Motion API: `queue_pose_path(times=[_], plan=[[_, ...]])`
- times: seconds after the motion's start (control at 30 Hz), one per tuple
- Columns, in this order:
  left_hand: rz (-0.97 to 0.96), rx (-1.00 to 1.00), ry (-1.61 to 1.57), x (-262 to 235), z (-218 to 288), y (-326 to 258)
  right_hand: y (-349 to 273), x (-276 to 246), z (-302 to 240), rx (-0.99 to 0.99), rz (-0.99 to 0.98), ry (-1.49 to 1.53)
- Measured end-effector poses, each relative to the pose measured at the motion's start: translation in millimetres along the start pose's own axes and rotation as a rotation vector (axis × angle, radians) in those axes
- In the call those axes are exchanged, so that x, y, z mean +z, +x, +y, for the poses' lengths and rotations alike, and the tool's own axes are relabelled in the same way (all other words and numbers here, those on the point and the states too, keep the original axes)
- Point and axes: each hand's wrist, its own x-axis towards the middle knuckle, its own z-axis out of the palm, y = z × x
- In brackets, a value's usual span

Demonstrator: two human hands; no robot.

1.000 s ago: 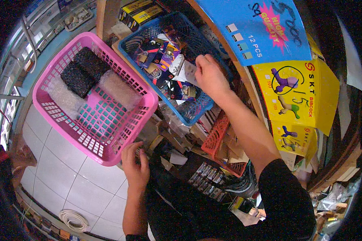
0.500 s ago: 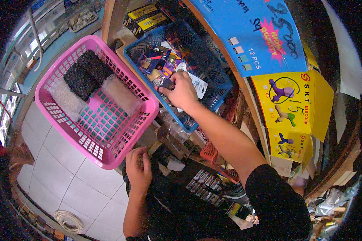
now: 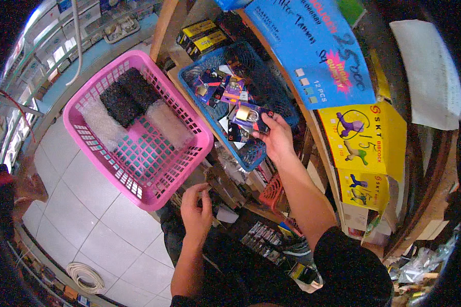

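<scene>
My right hand (image 3: 277, 139) pinches the edge of a padlock on a purple card (image 3: 248, 115), a brass-coloured body with a silvery shackle, above a blue mesh basket (image 3: 250, 165). Beneath it in the basket lie more carded padlocks (image 3: 204, 90) on dark and purple backings, some overlapping. My left hand (image 3: 196, 209) hangs just beyond the lower right corner of a pink plastic basket (image 3: 206, 137), its fingers loosely bent, thumb apart, with nothing visible in it. Inside the pink basket are black bubble-wrapped bundles (image 3: 119, 105) and clear bubble-wrapped ones (image 3: 170, 126).
Wooden shelf edges frame the blue basket. Yellow and black boxes (image 3: 204, 38) stand behind it. To the right hang a blue printed carton (image 3: 312, 61) and yellow cartons (image 3: 363, 138). A coiled pale hose or cable (image 3: 85, 277) lies on the tiled floor (image 3: 110, 225).
My right hand has drawn back from among the padlocks and now holds one carded padlock raised. The whole view has shifted, and both baskets sit farther right in it.
</scene>
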Motion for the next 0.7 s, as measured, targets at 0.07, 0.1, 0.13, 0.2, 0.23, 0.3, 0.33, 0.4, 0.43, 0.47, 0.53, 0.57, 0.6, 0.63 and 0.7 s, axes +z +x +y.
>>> queue_pose_path(times=[0.07,0.1,0.13,0.2,0.23,0.3,0.33,0.4,0.43,0.47,0.53,0.57,0.6,0.63,0.7], plan=[[-0.012,-0.006,-0.035,-1.1,12.7,-1.7,-13.9,-4.8,-6.8,0.006,0.002,0.024],[-0.016,-0.015,-0.072,-1.3,19.6,-2.9,-22.6,-6.2,-12.2,-0.004,-0.024,0.03],[-0.019,-0.023,-0.109,0.1,27.2,-2.8,-31.6,-7.1,-18.4,-0.015,-0.051,0.037],[-0.038,0.046,-0.105,-4.8,48.2,0.8,-54.9,-4.3,-27.7,-0.011,-0.079,0.06],[-0.049,0.024,-0.169,-8.9,56.0,0.4,-69.0,-3.2,-28.7,0.024,-0.12,0.091],[-0.067,-0.007,-0.31,-14.0,74.7,0.9,-99.1,-0.7,-34.3,0.075,-0.211,0.145],[-0.062,-0.063,-0.383,-19.2,86.2,0.2,-114.7,2.8,-36.7,0.116,-0.23,0.162],[-0.071,-0.165,-0.54,-26.9,116.9,-0.3,-140.1,1.2,-39.8,0.142,-0.31,0.153],[-0.078,-0.164,-0.526,-28.2,126.6,-1.5,-146.2,-1.4,-34.0,0.135,-0.327,0.147],[-0.086,-0.161,-0.514,-29.3,132.3,-3.2,-155.4,-1.3,-36.8,0.128,-0.366,0.137],[-0.082,-0.202,-0.582,-30.4,151.7,-11.3,-177.1,-1.8,-52.6,0.125,-0.414,0.104],[-0.091,-0.18,-0.565,-30.9,160.2,-16.7,-184.7,-4.9,-58.4,0.12,-0.425,0.105],[-0.098,-0.159,-0.544,-32.2,168.2,-23.9,-192.0,-8.4,-63.3,0.118,-0.439,0.108],[-0.104,-0.138,-0.522,-33.5,175.7,-32.3,-201.2,-12.2,-68.4,0.116,-0.453,0.112],[-0.057,-0.13,-0.581,-30.7,197.3,-49.6,-227.2,-19.3,-91.7,0.112,-0.426,0.13]])
